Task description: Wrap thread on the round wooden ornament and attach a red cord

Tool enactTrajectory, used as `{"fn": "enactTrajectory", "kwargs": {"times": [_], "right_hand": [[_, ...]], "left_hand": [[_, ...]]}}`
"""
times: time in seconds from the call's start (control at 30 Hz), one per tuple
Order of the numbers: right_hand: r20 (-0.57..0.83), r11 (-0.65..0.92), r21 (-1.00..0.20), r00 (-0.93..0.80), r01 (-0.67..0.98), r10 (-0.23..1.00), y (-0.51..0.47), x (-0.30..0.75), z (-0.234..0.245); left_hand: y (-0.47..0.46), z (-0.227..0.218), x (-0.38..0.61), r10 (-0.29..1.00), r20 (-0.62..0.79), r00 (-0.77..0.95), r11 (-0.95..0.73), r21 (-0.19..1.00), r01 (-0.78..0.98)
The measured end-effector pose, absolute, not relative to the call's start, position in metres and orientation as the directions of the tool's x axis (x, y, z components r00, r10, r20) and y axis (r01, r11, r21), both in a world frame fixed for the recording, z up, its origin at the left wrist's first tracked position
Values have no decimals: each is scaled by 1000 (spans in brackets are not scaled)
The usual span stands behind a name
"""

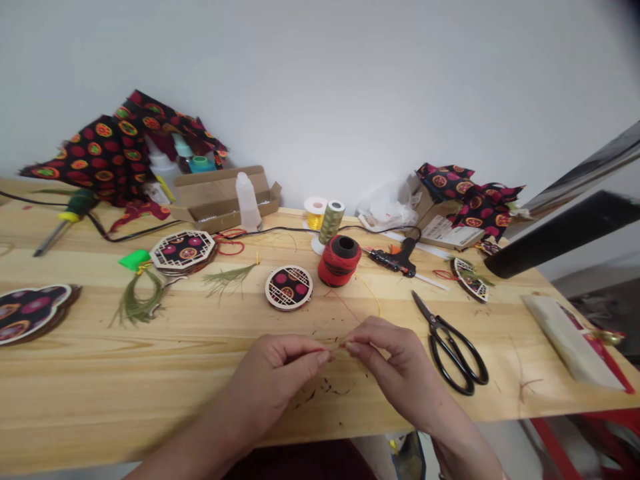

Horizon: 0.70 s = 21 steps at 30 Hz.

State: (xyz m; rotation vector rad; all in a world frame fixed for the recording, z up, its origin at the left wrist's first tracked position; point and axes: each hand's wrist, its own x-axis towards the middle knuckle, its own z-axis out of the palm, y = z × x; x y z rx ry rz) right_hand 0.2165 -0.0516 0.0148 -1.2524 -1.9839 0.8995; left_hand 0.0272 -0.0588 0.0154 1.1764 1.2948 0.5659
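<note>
My left hand (285,370) and my right hand (393,360) meet near the table's front, each closed in a pinch. A thin yellowish thread (337,348) stretches between their fingertips; its ends are hidden by the fingers. Beyond the right hand, a yellow thread (374,297) curves over the wood; I cannot tell whether it is the same one. Just past my hands lies a round fretwork ornament (289,288) with patterned fabric inside. A red spool of cord (340,261) stands behind them. To the right of my right hand lie black-handled scissors (453,347), their blades pointing away.
Left are an octagonal ornament (184,252), green tassels (140,297), a screwdriver (63,223) and a larger ornament (33,312). At the back stand a cardboard box (220,197), a plastic bottle (247,203) and an olive thread spool (331,222). A glue gun (395,259) lies right of the spools.
</note>
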Motion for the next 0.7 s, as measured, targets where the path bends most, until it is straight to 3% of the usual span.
{"fn": "enactTrajectory", "kwargs": {"times": [0.07, 0.13, 0.2, 0.33, 0.4, 0.5, 0.7], "right_hand": [[249, 388, -701, -305, 598, 919, -49, 227, 13], [380, 400, -492, -223, 773, 898, -49, 246, 10], [433, 261, -253, -132, 932, 892, -51, 269, 6], [190, -139, 39, 130, 989, 973, -65, 311, 5], [69, -232, 88, 227, 969, 971, -72, 323, 7], [-86, -251, 70, 256, 966, 963, -76, 327, 8], [-127, -221, 68, 228, 973, 965, -74, 322, 5]], "left_hand": [[-58, 16, 26, 869, -446, 216, 397, 887, 236], [-58, 17, 26, 862, -480, 166, 448, 872, 196], [-57, 17, 25, 850, -511, 126, 494, 857, 146], [-59, 10, 24, 832, -540, 125, 539, 841, 44], [-61, 6, 24, 827, -543, 143, 548, 837, 9], [-60, 4, 26, 823, -545, 159, 555, 831, -27], [-57, 12, 27, 820, -541, 187, 561, 824, -77]]}}
